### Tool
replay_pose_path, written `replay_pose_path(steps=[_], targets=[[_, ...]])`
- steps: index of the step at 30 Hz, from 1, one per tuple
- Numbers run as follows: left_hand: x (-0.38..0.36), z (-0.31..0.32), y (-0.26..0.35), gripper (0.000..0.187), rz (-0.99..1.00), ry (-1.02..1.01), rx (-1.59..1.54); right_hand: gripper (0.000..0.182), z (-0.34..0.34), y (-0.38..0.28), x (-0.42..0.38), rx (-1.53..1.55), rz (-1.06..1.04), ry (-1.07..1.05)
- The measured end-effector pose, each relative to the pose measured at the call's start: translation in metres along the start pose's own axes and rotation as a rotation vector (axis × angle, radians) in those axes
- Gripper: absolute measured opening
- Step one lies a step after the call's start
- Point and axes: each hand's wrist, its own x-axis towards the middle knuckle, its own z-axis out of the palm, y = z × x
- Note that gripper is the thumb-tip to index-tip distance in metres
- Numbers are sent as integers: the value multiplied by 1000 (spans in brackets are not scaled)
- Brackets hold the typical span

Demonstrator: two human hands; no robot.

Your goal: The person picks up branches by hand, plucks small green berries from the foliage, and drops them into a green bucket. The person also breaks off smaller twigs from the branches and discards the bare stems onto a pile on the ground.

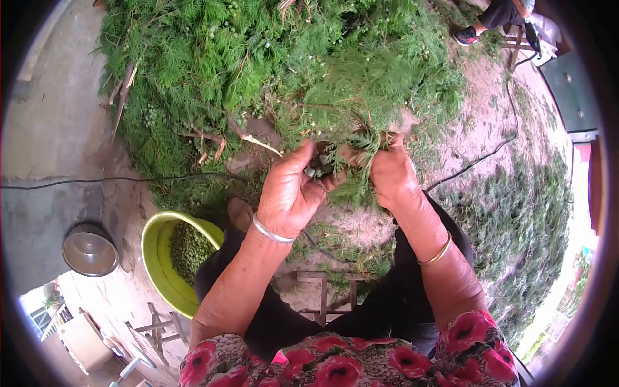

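My right hand point(393, 171) is closed round the stems of a leafy green sprig point(364, 138) in front of my body. Close to it on the left, my left hand point(293, 193) has its fingers curled around several small green seed cones point(314, 171), at the sprig's lower side. Part of what the left fingers grip is hidden. Beyond both hands lies a large heap of green branches point(238, 58). A yellow-green bucket point(155, 258) with many small green cones point(190, 251) inside stands beside my left leg.
A metal bowl point(90, 250) sits at the left. Black cable point(477, 166) crosses the ground on both sides. Loose greenery point(516, 226) is spread at the right. Another person's shoe point(465, 36) shows at the top right. A wooden stool point(158, 329) stands at the lower left.
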Motion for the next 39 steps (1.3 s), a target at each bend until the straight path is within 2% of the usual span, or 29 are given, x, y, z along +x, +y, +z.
replay_pose_path(steps=[1, 2, 4, 8, 10, 12, 13, 14, 15, 16, 18, 20, 22, 24, 26, 28, 30, 32, 35, 37, 38, 39], targets=[[1, -4, 0, 22, 6, 0, 23, 37, -3, -2, 3, -36, 94, 6], [0, -7, 0, 22, 8, 3, 22, 35, -4, -3, 5, -72, 189, 12], [-1, -11, -1, 11, 78, -90, 184, 35, -3, 0, 4, -56, 194, 17], [-2, -4, -4, 10, 114, -30, 322, 35, 5, 4, -5, 59, 192, 74], [-2, -5, -7, 10, 94, -50, 309, 34, 3, 4, -4, 141, 183, 114], [-3, -3, -7, 10, 74, -73, 295, 27, -7, 5, 6, 126, 290, 119], [-5, -1, -5, 10, 23, -144, 168, 17, -10, 9, 8, 416, 259, 115], [-6, 1, -3, 9, -29, -213, 41, 17, -15, 10, 12, 415, 258, 116], [-7, 1, -1, 11, -54, -210, 38, 11, -22, 9, 16, 421, 262, -30], [-6, 0, 3, 11, -58, -209, 39, 16, -28, 10, 18, 427, 265, -175], [-4, -5, 14, 15, -98, -206, -51, 21, -32, 9, 18, 531, 288, -150], [-7, -9, 27, 18, -90, -168, -111, 21, -33, -2, 19, 636, 248, -424], [-12, -27, 47, 17, 65, -248, 5, 21, -38, -7, 21, 712, 262, -429], [-32, -35, 75, 15, 203, -123, 159, 18, -45, -15, 23, 846, 288, -497], [-55, -56, 109, 17, 323, 42, 292, 17, -46, -26, 19, 876, 299, -436], [-88, -76, 141, 15, 335, 240, 299, 15, -53, -32, 23, 889, 264, -498], [-125, -95, 151, 12, 491, 544, 442, 13, -57, -34, 27, 919, 279, -519], [-163, -137, 157, 11, 566, 756, 609, 12, -62, -33, 27, 901, 271, -547], [-222, -212, 158, 20, 523, 874, 777, 13, -63, -34, 22, 871, 274, -456], [-247, -234, 148, 36, 231, 1198, 1266, 13, -65, -32, 21, 812, 253, -426], [-257, -255, 145, 36, 231, 1201, 1266, 13, -62, -32, 16, 813, 254, -427], [-262, -277, 144, 42, 517, 1169, 1902, 13, -55, -34, 10, 787, 245, -306]])
